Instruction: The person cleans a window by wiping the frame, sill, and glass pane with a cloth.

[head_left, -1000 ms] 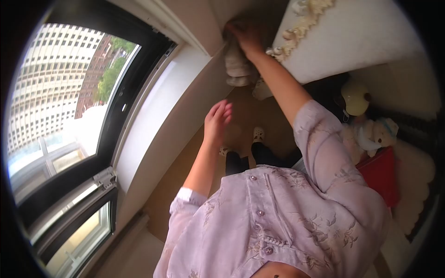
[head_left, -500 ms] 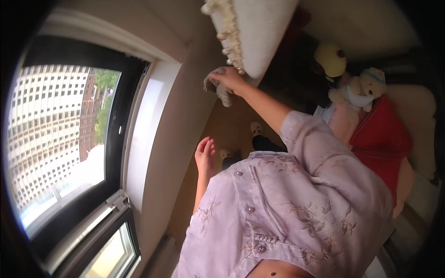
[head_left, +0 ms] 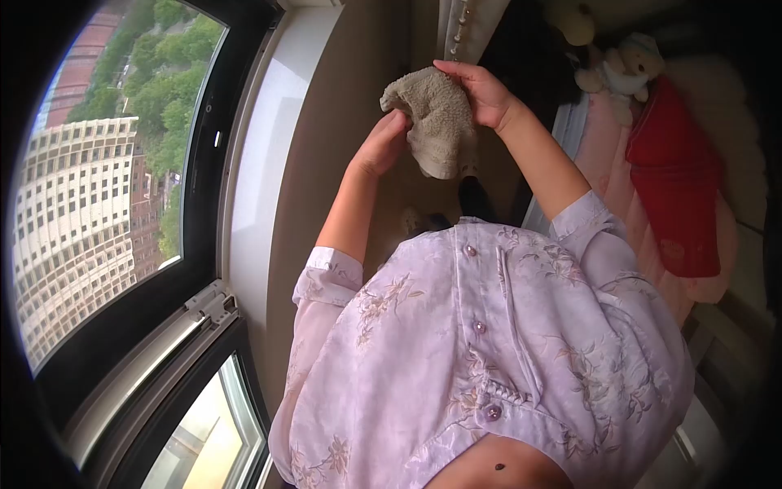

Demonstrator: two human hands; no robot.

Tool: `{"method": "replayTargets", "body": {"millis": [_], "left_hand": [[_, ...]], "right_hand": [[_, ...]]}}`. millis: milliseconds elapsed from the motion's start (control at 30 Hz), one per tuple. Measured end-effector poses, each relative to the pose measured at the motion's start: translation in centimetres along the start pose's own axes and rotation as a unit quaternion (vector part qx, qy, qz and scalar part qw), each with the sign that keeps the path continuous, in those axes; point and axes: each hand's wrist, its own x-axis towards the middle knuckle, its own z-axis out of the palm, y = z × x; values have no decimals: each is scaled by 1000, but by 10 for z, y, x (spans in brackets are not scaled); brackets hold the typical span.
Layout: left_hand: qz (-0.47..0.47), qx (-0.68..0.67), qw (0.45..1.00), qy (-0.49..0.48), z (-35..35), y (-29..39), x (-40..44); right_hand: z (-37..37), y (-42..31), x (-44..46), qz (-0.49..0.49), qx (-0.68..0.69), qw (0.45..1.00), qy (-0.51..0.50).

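Note:
A crumpled grey-beige cloth (head_left: 440, 122) with a rough, towel-like texture hangs between both hands at the upper middle. My right hand (head_left: 487, 96) grips its upper right edge, thumb stretched along the top. At its left side my left hand (head_left: 381, 145) pinches the cloth, and its fingertips are partly hidden behind the fabric. The lower end of the cloth dangles free above my legs and shoes.
A dark-framed window (head_left: 213, 151) and its pale sill (head_left: 273, 147) run along the left. On the right are a pink padded surface (head_left: 599, 151), a red cloth (head_left: 672, 187) and a stuffed toy (head_left: 631, 69). A beaded white edge (head_left: 458, 28) hangs above my hands.
My right hand has brought the cloth closer and to the right. My left hand has moved up and taken hold of it. The view has turned, with more trees outside.

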Motion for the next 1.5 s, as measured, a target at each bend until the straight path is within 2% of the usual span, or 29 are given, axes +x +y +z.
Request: {"method": "replayTargets", "body": {"millis": [33, 67, 100, 167, 200, 267, 333, 367, 433, 500, 567, 633, 667, 767, 833, 900, 967, 1033, 1067, 1133, 1167, 1200, 1300, 1333, 1467, 1500], "left_hand": [[-31, 25, 999, -22, 3, 3, -6], [-26, 41, 999, 7, 4, 4, -12], [-3, -69, 997, 16, 6, 6, -17], [54, -65, 996, 36, 17, 27, -33], [41, -47, 997, 49, 20, 37, -37], [18, -154, 988, 2, 23, 42, -30], [-22, -283, 958, -47, 24, 44, -19], [-24, -301, 952, -55, 27, 42, -15], [-27, -338, 938, -67, 44, 36, -6], [-25, -255, 964, 72, 59, 16, 4], [18, -79, 990, 115, 87, -10, 9], [-8, -47, 996, 74, 129, -39, -2], [-28, -31, 998, 46, 147, -59, -6], [-97, 21, 994, -51, 200, -95, -22], [-86, 37, 993, -74, 223, -101, -19], [-142, 5, 988, -53, 207, -108, 3], [-76, 25, 997, 4, 194, -103, 25], [-4, 172, 983, 62, 169, -107, 50], [10, 322, 945, 49, 136, -120, 64], [-57, 241, 965, 88, 132, -146, 76], [-88, 195, 971, 107, 134, -157, 81], [-260, -42, 962, 70, 136, -162, 82], [-312, -275, 909, -5, 165, -197, 86], [-322, -310, 894, -14, 173, -203, 90], [-315, -208, 925, 43, 218, -210, 116], [-278, -173, 944, 48, 225, -209, 124]], "right_hand": [[11, 2, -8, -13, -29, 999, 30], [22, 5, -17, -45, -87, 995, 18], [26, 5, -26, -58, -117, 991, 32], [14, 8, -38, -111, -172, 969, 140], [16, 9, -42, -124, -227, 949, 180], [21, 12, -53, -139, -329, 897, 260], [4, 14, -60, -209, -302, 881, 299], [-6, 17, -64, -241, -288, 871, 315], [-25, 27, -80, -233, -199, 882, 359], [-52, 47, -92, -179, -65, 901, 391], [-70, 80, -100, -82, 38, 902, 422], [-128, 129, -104, -91, 159, 935, 302], [-140, 143, -107, -111, 183, 937, 278], [-143, 154, -132, -173, 181, 929, 274], [-144, 157, -156, -209, 151, 925, 279], [-147, 161, -175, -245, 112, 920, 284], [-156, 155, -183, -272, 99, 916, 278], [-154, 141, -202, -269, 180, 917, 234], [-151, 131, -214, -261, 240, 913, 202], [-135, 104, -237, -249, 311, 911, 112], [-139, 99, -244, -239, 308, 913, 122], [-144, 97, -250, -226, 306, 915, 132], [-160, 88, -268, -182, 249, 929, 204], [-169, 83, -276, -163, 208, 938, 226], [-199, 45, -308, -69, 110, 943, 307], [-208, 33, -312, -39, 24, 931, 361]]}}
